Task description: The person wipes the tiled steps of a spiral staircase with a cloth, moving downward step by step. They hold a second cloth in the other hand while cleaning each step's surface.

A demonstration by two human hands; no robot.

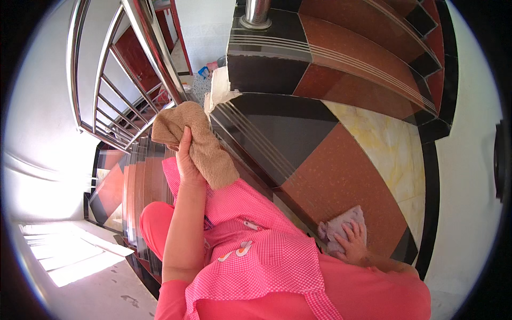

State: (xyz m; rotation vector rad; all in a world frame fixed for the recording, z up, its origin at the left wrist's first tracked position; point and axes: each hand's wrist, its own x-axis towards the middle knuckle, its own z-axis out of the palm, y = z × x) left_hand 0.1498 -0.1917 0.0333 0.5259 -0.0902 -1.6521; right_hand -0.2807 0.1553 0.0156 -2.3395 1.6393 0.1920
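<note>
My left hand is raised in front of me and grips a folded brown towelling cloth, the thumb lying over its front. Part of the cloth hides the foot of the railing behind it. At the lower right, my right hand lies with spread fingers on a crumpled grey-purple cloth. That cloth rests on the red-brown stone tile of the stair landing, close to its edge.
A stainless steel stair railing stands at the upper left, with lower steps beyond it. Tiled steps rise at the upper right beside a steel post. A white wall borders the right side.
</note>
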